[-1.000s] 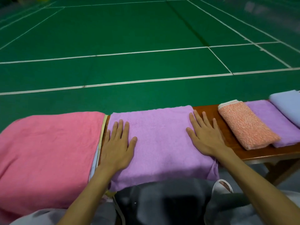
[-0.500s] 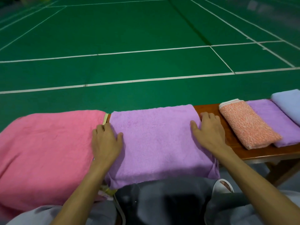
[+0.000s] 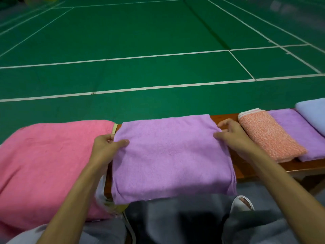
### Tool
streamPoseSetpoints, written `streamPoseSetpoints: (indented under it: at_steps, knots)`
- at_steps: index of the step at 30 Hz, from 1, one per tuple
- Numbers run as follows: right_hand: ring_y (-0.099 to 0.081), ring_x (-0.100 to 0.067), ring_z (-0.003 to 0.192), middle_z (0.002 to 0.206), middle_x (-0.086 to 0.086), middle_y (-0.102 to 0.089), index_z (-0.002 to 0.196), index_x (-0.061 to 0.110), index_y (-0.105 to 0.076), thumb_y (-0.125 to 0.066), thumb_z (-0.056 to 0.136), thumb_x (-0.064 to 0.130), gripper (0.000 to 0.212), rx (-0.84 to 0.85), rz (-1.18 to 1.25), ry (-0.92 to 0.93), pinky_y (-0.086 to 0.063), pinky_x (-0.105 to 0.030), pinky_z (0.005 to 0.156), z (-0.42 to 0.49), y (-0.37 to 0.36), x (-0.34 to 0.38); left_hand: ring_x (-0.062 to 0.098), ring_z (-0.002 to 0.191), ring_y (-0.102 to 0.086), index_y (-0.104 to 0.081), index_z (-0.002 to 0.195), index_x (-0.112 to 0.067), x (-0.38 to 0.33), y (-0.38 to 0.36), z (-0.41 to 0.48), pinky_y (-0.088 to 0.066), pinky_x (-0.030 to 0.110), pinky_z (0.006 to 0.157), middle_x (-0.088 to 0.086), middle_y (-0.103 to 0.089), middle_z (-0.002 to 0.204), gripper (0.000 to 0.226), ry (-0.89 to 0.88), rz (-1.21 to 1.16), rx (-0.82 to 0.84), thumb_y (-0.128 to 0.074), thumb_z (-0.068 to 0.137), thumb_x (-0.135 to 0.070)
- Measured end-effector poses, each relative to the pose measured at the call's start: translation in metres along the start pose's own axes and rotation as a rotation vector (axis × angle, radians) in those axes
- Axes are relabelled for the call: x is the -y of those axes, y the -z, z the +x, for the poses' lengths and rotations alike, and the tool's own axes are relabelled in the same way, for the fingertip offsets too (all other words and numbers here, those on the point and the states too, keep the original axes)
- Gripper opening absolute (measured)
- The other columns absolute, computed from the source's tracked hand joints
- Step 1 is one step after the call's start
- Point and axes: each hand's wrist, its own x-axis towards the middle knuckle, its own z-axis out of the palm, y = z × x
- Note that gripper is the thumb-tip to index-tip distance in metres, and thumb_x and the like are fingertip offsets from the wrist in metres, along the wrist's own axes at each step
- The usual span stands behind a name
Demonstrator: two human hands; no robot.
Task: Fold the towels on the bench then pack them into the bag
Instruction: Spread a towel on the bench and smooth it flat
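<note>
Lilac towel (image 3: 168,155) folded flat at ctr of bench (image 3: 249,169), front edge hanging over. Pink towel (image 3: 49,164) spread on L. On R, folded side by side: orange towel (image 3: 269,136), purple towel (image 3: 299,132), pale-blue towel (image 3: 313,113).

Fuzzy terry-cloth purple towel (image 3: 172,155) on glossy varnished wooden bench (image 3: 246,170).

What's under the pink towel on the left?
Only a pale yellow edge peeks out right of the pink towel; the rest, and the bench there, is covered.
</note>
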Motion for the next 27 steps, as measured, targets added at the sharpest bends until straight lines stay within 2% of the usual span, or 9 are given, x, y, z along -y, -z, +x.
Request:
streamPoseSetpoints:
  at_steps: [3,5,7,11,16,20,23,25,27]
  knots:
    - [-0.059,-0.003,0.047,0.057,0.001,-0.066,0.130,0.017,-0.055,-0.058,0.094,-0.014,0.047,0.194,0.303,0.030,-0.043,-0.014,0.043,-0.008,0.018,0.005,0.032,0.086,-0.073,-0.063,0.125,-0.010,-0.005,0.009,-0.001,-0.060,0.040,0.070,0.018,-0.074,0.107,0.055,0.015,-0.190,0.088,-0.086,0.075,-0.001]
    - [-0.067,-0.006,0.061,0.081,-0.005,-0.076,0.132,0.014,-0.062,-0.057,0.094,-0.012,0.047,0.285,0.393,0.042,-0.050,-0.015,0.050,-0.009,0.028,0.009,0.029,0.089,-0.075,-0.063,0.130,-0.021,-0.009,0.016,-0.004,-0.063,0.037,0.068,0.015,-0.077,0.106,0.062,-0.010,-0.258,0.180,-0.083,0.076,0.002]
    - [-0.071,-0.016,0.084,0.111,-0.014,-0.076,0.132,0.007,-0.066,-0.058,0.093,-0.008,0.042,0.306,0.460,0.032,-0.059,-0.021,0.065,-0.007,0.037,0.007,0.022,0.091,-0.075,-0.071,0.125,-0.016,-0.011,0.026,-0.003,-0.063,0.030,0.070,0.012,-0.078,0.109,0.055,-0.084,-0.231,0.268,-0.083,0.072,-0.004]
    - [-0.062,-0.034,0.111,0.127,-0.028,-0.067,0.130,0.003,-0.067,-0.064,0.089,-0.003,0.041,0.306,0.466,0.052,-0.058,-0.033,0.091,-0.007,0.050,0.006,0.025,0.096,-0.075,-0.076,0.116,-0.005,-0.015,0.046,-0.002,-0.063,0.030,0.079,0.014,-0.077,0.110,0.055,-0.195,-0.145,0.335,-0.091,0.065,-0.015]
    - [-0.068,-0.035,0.109,0.120,-0.025,-0.072,0.130,0.003,-0.067,-0.063,0.091,-0.008,0.041,0.294,0.332,0.150,-0.058,-0.040,0.096,-0.014,0.059,0.013,0.020,0.092,-0.077,-0.077,0.111,-0.008,-0.027,0.054,-0.014,-0.061,0.024,0.077,0.008,-0.080,0.097,0.035,-0.350,0.038,0.257,-0.081,0.077,0.001]
    - [-0.073,-0.018,0.099,0.111,-0.010,-0.078,0.121,0.010,-0.072,-0.066,0.093,-0.003,0.031,0.245,0.108,0.296,-0.058,-0.023,0.084,-0.015,0.066,0.019,0.006,0.080,-0.076,-0.080,0.101,-0.017,-0.034,0.052,-0.026,-0.057,0.013,0.067,-0.008,-0.080,0.084,0.026,-0.468,0.216,0.146,-0.083,0.080,-0.003]
    - [-0.071,-0.007,0.089,0.099,0.001,-0.080,0.110,0.019,-0.076,-0.066,0.097,0.003,0.023,0.179,-0.165,0.413,-0.060,-0.029,0.079,-0.013,0.073,0.023,-0.003,0.066,-0.071,-0.079,0.089,-0.027,-0.038,0.052,-0.030,-0.051,0.009,0.057,-0.018,-0.075,0.071,0.021,-0.532,0.336,0.073,-0.087,0.078,-0.011]
    - [-0.067,-0.007,0.079,0.089,0.005,-0.079,0.101,0.023,-0.078,-0.065,0.098,0.008,0.020,0.134,-0.311,0.466,-0.058,-0.041,0.074,-0.011,0.075,0.025,-0.002,0.054,-0.067,-0.078,0.081,-0.028,-0.041,0.052,-0.031,-0.049,0.012,0.051,-0.015,-0.073,0.062,0.014,-0.564,0.377,0.043,-0.087,0.079,-0.016]
    - [-0.063,-0.007,0.062,0.075,0.009,-0.075,0.092,0.027,-0.076,-0.065,0.098,0.012,0.020,0.063,-0.373,0.517,-0.053,-0.036,0.062,-0.008,0.075,0.028,0.003,0.043,-0.061,-0.077,0.077,-0.024,-0.043,0.050,-0.029,-0.045,0.013,0.045,-0.005,-0.069,0.053,0.010,-0.592,0.385,-0.004,-0.085,0.082,-0.022]
